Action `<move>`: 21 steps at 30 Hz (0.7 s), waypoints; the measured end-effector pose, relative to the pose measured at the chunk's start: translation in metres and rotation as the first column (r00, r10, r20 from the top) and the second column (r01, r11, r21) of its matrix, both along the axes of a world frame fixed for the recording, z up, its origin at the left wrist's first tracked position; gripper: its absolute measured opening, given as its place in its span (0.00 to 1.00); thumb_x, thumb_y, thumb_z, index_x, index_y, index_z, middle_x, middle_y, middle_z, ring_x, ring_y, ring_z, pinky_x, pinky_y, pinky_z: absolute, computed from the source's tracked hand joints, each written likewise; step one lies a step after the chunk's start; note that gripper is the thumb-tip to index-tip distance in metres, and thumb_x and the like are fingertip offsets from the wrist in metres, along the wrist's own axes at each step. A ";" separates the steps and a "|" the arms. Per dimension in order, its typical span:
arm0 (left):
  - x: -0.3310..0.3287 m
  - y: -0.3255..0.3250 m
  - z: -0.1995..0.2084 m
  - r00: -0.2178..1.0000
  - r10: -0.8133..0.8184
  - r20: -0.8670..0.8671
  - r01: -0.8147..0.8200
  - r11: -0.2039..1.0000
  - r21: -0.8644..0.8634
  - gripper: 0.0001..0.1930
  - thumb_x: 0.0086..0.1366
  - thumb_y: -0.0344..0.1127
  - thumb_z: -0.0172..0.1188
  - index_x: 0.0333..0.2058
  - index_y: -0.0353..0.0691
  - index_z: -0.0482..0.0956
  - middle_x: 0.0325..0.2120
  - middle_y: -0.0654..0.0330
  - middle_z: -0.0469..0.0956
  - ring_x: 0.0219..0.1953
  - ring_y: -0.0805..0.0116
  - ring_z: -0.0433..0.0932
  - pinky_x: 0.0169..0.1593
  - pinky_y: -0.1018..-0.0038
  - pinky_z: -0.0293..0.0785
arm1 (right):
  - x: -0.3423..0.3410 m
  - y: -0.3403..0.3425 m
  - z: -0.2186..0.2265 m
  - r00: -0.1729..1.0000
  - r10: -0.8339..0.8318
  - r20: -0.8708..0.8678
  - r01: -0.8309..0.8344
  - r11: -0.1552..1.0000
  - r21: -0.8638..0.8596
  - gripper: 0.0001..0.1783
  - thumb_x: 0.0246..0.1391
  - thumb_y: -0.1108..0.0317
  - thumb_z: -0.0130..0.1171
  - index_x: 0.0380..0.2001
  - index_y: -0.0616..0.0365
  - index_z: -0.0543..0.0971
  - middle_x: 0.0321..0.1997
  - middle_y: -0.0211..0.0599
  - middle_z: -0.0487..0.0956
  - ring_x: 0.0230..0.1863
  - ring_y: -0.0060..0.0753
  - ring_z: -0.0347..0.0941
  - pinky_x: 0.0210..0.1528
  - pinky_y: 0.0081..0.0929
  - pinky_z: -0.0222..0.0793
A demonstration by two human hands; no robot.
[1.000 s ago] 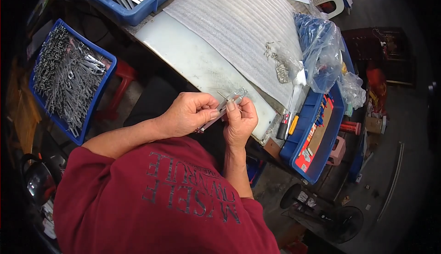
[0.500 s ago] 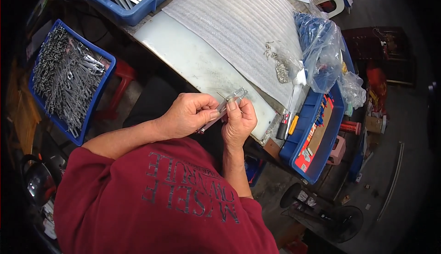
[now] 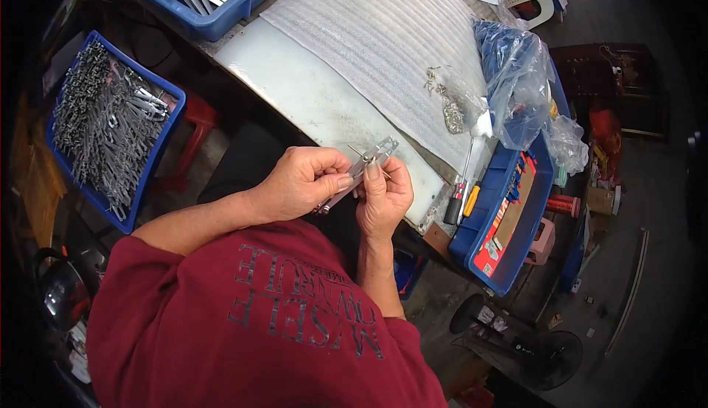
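Between my two hands, just over the near edge of the table, is a narrow silvery metal part with a thin rod crossing it. My left hand pinches its lower left side between thumb and fingers. My right hand grips the part from the right, thumb laid along it and fingers curled behind. The part slants from lower left to upper right, and my fingers hide its middle. A heap of small shiny metal pieces lies farther off on the foam sheet.
A blue crate of metal parts stands at left, above a red stool. Another blue bin holds long metal pieces at the back. At right are a blue tray, screwdrivers and a plastic bag. A fan stands below.
The metal part has tilted slightly and its far end sits a little higher. Both hands keep their hold with hardly any movement.
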State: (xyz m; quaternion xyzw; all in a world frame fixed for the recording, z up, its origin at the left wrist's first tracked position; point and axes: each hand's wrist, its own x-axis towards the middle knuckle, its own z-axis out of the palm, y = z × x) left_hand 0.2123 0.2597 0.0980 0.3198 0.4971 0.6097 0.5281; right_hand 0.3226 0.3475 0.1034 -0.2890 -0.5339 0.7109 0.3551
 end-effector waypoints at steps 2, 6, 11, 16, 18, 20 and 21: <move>-0.001 0.000 0.003 0.999 0.000 -0.038 0.000 1.000 0.002 0.05 0.58 0.26 0.51 0.31 0.30 0.70 0.20 0.67 0.69 0.22 0.85 0.65 0.23 0.87 0.62 | 0.000 0.000 -0.001 1.000 -0.006 0.005 0.006 1.000 0.005 0.07 0.48 0.71 0.54 0.30 0.62 0.70 0.21 0.25 0.69 0.19 0.11 0.60 0.20 0.09 0.55; 0.002 0.000 0.001 0.999 0.010 -0.034 -0.009 0.999 0.032 0.05 0.58 0.26 0.51 0.31 0.30 0.70 0.20 0.67 0.69 0.22 0.85 0.65 0.23 0.86 0.62 | 0.000 -0.001 -0.003 0.999 -0.032 -0.007 0.032 0.999 0.001 0.07 0.48 0.72 0.55 0.30 0.62 0.70 0.21 0.24 0.69 0.19 0.11 0.59 0.20 0.08 0.55; 0.002 0.001 0.002 0.999 0.003 -0.033 -0.002 1.000 0.015 0.04 0.57 0.26 0.51 0.31 0.30 0.71 0.20 0.66 0.70 0.22 0.84 0.66 0.24 0.86 0.63 | -0.003 -0.001 -0.003 0.996 -0.087 0.015 0.087 0.996 -0.002 0.06 0.47 0.70 0.55 0.24 0.60 0.70 0.17 0.24 0.67 0.14 0.11 0.56 0.15 0.10 0.50; 0.002 0.001 0.001 0.999 -0.002 -0.052 0.003 1.000 0.013 0.04 0.57 0.25 0.51 0.31 0.30 0.71 0.20 0.66 0.70 0.22 0.84 0.66 0.24 0.86 0.63 | -0.003 -0.002 -0.004 0.995 -0.102 -0.010 0.102 0.995 -0.001 0.08 0.47 0.69 0.55 0.22 0.59 0.69 0.15 0.22 0.64 0.13 0.11 0.54 0.15 0.10 0.49; 0.002 0.000 0.001 0.998 -0.004 -0.063 0.005 1.000 0.021 0.04 0.57 0.25 0.50 0.31 0.30 0.71 0.20 0.66 0.70 0.22 0.84 0.66 0.24 0.86 0.64 | -0.001 -0.001 -0.005 0.995 -0.099 0.016 0.099 0.995 -0.007 0.06 0.47 0.70 0.55 0.23 0.60 0.69 0.15 0.23 0.66 0.14 0.11 0.55 0.15 0.10 0.50; 0.002 0.000 0.001 0.998 0.001 -0.059 -0.001 1.000 0.000 0.04 0.57 0.25 0.50 0.31 0.30 0.70 0.20 0.66 0.70 0.23 0.84 0.66 0.24 0.86 0.64 | -0.001 0.000 -0.003 0.995 -0.088 0.045 0.088 0.996 0.010 0.06 0.47 0.71 0.55 0.24 0.60 0.70 0.17 0.24 0.67 0.15 0.11 0.57 0.16 0.10 0.51; 0.002 0.001 0.000 0.998 0.001 -0.059 -0.001 1.000 0.000 0.04 0.57 0.25 0.50 0.31 0.30 0.70 0.20 0.66 0.70 0.23 0.84 0.66 0.24 0.86 0.64 | -0.001 0.000 -0.002 0.994 -0.077 0.075 0.075 0.997 0.026 0.05 0.46 0.72 0.55 0.25 0.61 0.70 0.18 0.24 0.68 0.16 0.11 0.58 0.17 0.09 0.53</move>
